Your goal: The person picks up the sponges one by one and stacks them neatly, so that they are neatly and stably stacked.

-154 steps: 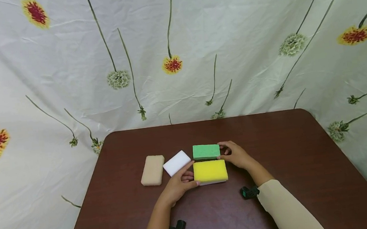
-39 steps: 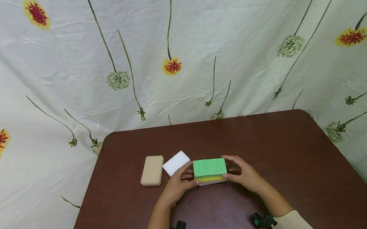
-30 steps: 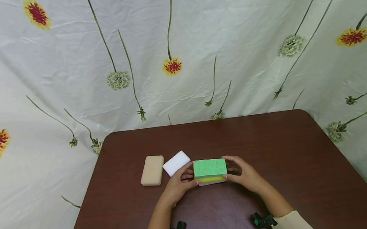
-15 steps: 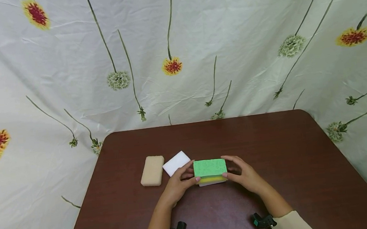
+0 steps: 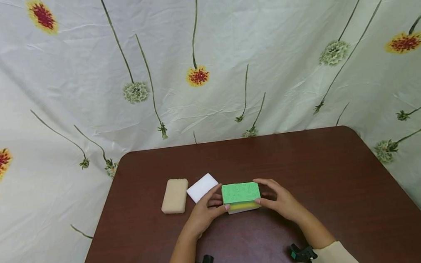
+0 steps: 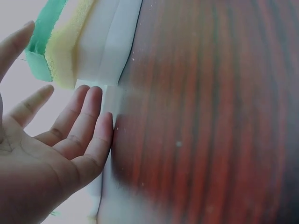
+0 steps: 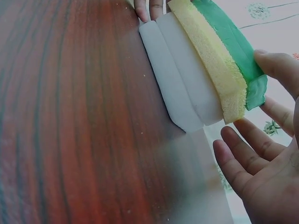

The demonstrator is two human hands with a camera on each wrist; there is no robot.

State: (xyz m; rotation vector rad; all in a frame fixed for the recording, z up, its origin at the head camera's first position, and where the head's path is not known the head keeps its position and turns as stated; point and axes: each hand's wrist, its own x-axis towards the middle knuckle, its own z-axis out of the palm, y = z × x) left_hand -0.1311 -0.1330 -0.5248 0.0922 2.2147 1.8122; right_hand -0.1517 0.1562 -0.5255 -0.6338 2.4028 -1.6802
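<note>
In the head view a green sponge lies flat on a yellow sponge. Beneath the yellow one, the right wrist view shows two white sponge layers, the lowest on the table. At the stack's left end, my left hand has its thumb at the front corner and its other fingers loosely extended beside the end. My right hand pinches the right end of the green sponge between thumb and index finger. Its other fingers spread along the end of the stack.
A white sponge lies slanted behind my left hand. Left of it is a beige sponge. All stand on the dark brown table, with a flower-patterned cloth behind its far edge.
The green sponge, earlier on the table behind the yellow one, now lies on top of it, brought nearer by my right hand. Over the last second my left thumb has risen slightly.
</note>
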